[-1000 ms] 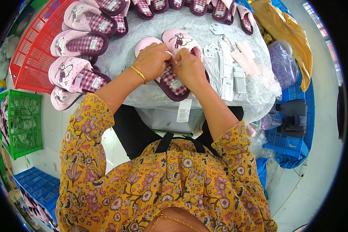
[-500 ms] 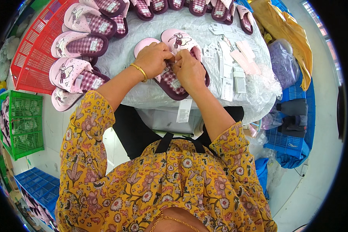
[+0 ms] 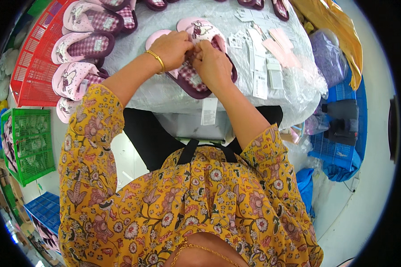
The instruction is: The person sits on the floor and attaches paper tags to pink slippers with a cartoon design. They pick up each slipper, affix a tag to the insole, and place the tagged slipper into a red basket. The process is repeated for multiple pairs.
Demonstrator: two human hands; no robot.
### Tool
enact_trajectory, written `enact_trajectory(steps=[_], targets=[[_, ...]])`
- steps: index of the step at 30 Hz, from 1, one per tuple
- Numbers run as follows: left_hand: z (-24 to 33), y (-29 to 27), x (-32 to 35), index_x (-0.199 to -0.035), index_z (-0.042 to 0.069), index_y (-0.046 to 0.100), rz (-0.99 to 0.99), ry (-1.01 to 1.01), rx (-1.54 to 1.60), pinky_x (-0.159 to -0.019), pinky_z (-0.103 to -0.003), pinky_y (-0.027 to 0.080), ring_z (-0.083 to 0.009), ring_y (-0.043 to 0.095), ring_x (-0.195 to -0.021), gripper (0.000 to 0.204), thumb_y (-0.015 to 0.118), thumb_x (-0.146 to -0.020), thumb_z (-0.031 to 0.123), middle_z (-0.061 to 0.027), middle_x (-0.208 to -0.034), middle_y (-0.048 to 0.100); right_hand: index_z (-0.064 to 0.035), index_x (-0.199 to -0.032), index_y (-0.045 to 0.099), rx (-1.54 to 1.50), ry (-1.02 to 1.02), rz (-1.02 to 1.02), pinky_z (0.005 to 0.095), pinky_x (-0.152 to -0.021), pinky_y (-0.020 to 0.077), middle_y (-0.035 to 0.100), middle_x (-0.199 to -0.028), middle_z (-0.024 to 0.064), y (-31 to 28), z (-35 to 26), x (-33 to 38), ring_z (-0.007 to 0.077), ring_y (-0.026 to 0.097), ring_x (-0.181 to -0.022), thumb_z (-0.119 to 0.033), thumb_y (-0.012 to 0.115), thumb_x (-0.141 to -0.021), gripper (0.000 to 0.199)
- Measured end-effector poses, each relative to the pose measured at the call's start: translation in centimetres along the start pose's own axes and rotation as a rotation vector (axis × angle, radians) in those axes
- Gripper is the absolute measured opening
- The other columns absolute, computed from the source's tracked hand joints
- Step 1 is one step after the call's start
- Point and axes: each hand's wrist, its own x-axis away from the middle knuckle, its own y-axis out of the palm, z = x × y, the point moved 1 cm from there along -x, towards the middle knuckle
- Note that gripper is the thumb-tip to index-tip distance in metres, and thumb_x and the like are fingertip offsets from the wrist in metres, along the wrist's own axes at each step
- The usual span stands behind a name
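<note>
A pink slipper (image 3: 200, 33) with a checked maroon insole lies on the tabletop (image 3: 165, 91) just in front of the person, and a second one sits close against its left side, mostly hidden. Both hands meet over its strap. The left hand (image 3: 171, 49), a gold bangle (image 3: 156, 60) at the wrist, has its fingers curled tight onto the strap edge; the right hand (image 3: 214, 64) is likewise clenched, its fingers pinching the same spot, knuckles touching those of the left. What small thing, if any, is nipped between the fingertips cannot be told. Just right of the slipper lie white tags (image 3: 263, 75) and pale pink strips (image 3: 278, 46) on crinkled clear plastic. More pink slippers (image 3: 82, 44) are ranged at the left, overlapping a red basket (image 3: 33, 66). A white label (image 3: 209, 111) hangs off the near edge. Below the tabletop stand a green crate (image 3: 29, 142) at the left and a blue crate (image 3: 338, 147) at the right.
</note>
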Motion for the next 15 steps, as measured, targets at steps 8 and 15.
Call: enact_trajectory(steps=[8,15], targets=[[2.5,-1.5,-0.4,-0.098,-0.003,0.066,-0.139,0.100,-0.220,-0.087,-0.040,0.053,-0.0310,0.062,-0.095,0.018,0.057,-0.083,0.000,-0.0146,-0.110,0.058,-0.0048,-0.101,0.063,-0.418,0.086,-0.049,0.0369,-0.069,0.0519,0.070,-0.084,0.0102,-4.4,0.3,3.0,0.0245,0.067,-0.074,-0.021,0.076,-0.082,0.028],[1.3,-2.9,1.2,-0.094,0.000,0.054,-0.006,-0.009,0.208,-0.082,-0.042,0.048,-0.0346,0.057,-0.094,0.011,0.053,-0.085,0.008,-0.0154,-0.102,0.053,-0.0002,-0.111,0.064,-0.410,0.285,-0.199,0.0340,-0.082,0.0519,0.069,-0.100,0.0143,-5.4,5.6,13.8,0.0213,0.067,-0.093,-0.026,0.075,-0.087,0.037]])
